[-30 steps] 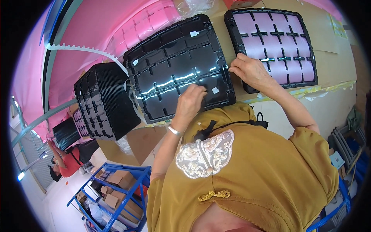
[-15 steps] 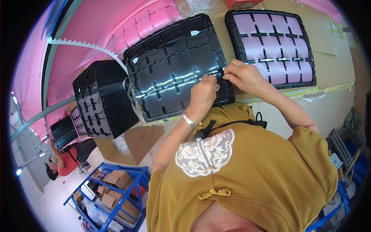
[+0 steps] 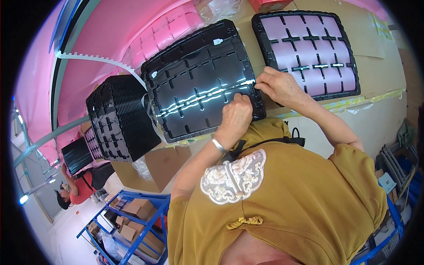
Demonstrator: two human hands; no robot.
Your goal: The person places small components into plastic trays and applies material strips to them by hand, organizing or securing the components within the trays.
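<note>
A glossy black plastic tray (image 3: 194, 73) with moulded dividers lies on the table before me. Two small white pieces, an upper one (image 3: 217, 42) and a left one (image 3: 153, 74), rest on it. Over the tray's near right part my left hand (image 3: 236, 115) is closed, fingers curled down. My right hand (image 3: 281, 86) pinches at the tray's right edge. Whatever the fingers of either hand hold is hidden or too small to make out. Right of this tray lies a second black tray (image 3: 268, 59) whose compartments show pinkish-purple sheets.
To the left, a tall stack of black trays (image 3: 128, 119) stands by the table edge. Pink wrapped material (image 3: 170, 31) and a red box (image 3: 269, 4) lie at the back. A blue cart (image 3: 137, 240) carries cardboard boxes. Another person (image 3: 81, 187) works at the far left.
My left hand has shifted slightly right and nearer to me over the tray. My right hand stays at the tray's right edge. The whole view has shifted a little.
</note>
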